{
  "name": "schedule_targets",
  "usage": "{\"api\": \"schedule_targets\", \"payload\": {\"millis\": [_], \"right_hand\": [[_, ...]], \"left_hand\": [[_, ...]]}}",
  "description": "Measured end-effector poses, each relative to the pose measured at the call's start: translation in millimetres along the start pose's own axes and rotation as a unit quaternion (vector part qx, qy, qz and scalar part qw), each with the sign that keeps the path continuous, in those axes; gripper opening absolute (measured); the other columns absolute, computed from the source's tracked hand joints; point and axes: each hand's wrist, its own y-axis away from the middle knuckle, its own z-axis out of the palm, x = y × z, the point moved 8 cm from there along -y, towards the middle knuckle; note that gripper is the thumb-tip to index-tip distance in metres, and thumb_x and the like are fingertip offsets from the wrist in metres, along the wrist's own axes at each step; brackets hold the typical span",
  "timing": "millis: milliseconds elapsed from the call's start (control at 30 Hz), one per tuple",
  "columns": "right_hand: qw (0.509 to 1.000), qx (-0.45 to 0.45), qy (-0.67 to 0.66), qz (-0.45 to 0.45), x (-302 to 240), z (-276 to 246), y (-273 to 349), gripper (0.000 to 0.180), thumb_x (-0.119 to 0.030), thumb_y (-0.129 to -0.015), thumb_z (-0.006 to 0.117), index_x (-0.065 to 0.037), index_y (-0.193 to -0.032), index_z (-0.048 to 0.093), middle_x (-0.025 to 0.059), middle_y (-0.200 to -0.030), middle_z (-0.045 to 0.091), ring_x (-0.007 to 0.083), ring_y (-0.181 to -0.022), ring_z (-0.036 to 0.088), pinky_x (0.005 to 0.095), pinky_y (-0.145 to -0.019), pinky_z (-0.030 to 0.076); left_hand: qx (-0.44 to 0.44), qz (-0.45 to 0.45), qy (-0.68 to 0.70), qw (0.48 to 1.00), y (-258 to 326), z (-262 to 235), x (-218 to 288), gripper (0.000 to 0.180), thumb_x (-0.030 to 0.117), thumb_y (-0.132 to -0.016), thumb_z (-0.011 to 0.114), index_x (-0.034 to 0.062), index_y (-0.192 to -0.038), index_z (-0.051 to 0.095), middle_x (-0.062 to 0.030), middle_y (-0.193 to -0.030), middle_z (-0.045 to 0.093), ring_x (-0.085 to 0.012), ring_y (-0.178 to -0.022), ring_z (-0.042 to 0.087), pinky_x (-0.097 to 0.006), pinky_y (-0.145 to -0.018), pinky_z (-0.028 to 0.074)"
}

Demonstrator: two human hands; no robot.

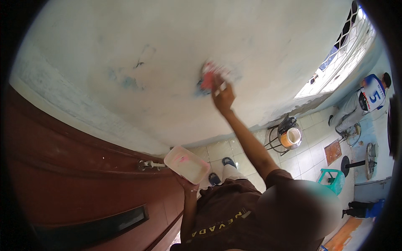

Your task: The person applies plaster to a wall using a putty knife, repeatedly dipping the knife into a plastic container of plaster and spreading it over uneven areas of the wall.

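Door [83,154], reddish-brown, stands at our left with a metal lever handle [153,165]. Beside it, our left hand [189,184] grasps a shallow plastic tub [202,164] near its lower end; it looks light and slightly flexible, perhaps slippery where wet, so we would support rim and underside together. Rightward, our right hand [224,98] grips a red-and-white tool [207,79] (too blurred to name) at the patchy wall [167,92]; it seems light, best held from behind. Farther right are an orange-and-white bucket [289,137] and green plastic stool [336,183].
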Motion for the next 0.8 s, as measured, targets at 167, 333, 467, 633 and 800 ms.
{"api": "schedule_targets", "payload": {"millis": [167,333,467,633,800], "right_hand": [[0.964,-0.224,-0.137,0.040,-44,34,140,0.044,-0.001,-0.081,0.069,-0.016,-0.122,0.070,0.0073,-0.115,0.069,0.0251,-0.095,0.068,0.0351,-0.079,0.057],[0.958,-0.094,-0.233,0.140,4,-33,113,0.041,0.012,-0.080,0.064,-0.008,-0.115,0.072,0.0110,-0.112,0.072,0.0257,-0.105,0.070,0.0322,-0.089,0.054],[0.968,0.106,-0.089,0.207,79,-102,-9,0.026,0.002,-0.092,0.063,-0.001,-0.117,0.070,0.0158,-0.114,0.070,0.0275,-0.100,0.068,0.0344,-0.085,0.054],[0.972,0.121,0.047,0.195,107,-52,-3,0.042,-0.001,-0.086,0.068,-0.010,-0.127,0.068,0.0146,-0.102,0.064,0.0307,-0.090,0.062,0.0405,-0.077,0.052],[0.983,0.031,-0.070,0.169,-1,33,104,0.025,-0.003,-0.086,0.067,-0.001,-0.112,0.070,0.0156,-0.098,0.066,0.0340,-0.089,0.063,0.0422,-0.078,0.052]], "left_hand": [[0.079,-0.009,-0.066,0.995,2,48,-16,0.058,0.061,-0.099,0.046,0.0182,-0.137,0.052,-0.0007,-0.131,0.060,-0.0256,-0.123,0.057,-0.050,-0.105,0.048],[0.063,0.002,-0.085,0.994,4,40,-5,0.058,0.061,-0.098,0.045,0.0190,-0.138,0.051,0.0002,-0.133,0.059,-0.0248,-0.124,0.057,-0.050,-0.105,0.047],[0.063,-0.007,-0.058,0.996,-4,33,-3,0.058,0.060,-0.099,0.046,0.0196,-0.139,0.051,0.0010,-0.134,0.058,-0.0235,-0.123,0.057,-0.049,-0.106,0.047],[0.074,0.004,-0.067,0.995,-12,44,-11,0.059,0.062,-0.098,0.047,0.0198,-0.139,0.051,0.0012,-0.132,0.060,-0.0241,-0.121,0.059,-0.048,-0.105,0.048],[0.124,-0.009,-0.078,0.989,2,28,-11,0.062,0.063,-0.096,0.047,0.0174,-0.137,0.052,-0.0019,-0.132,0.060,-0.0258,-0.120,0.059,-0.052,-0.104,0.047]]}}
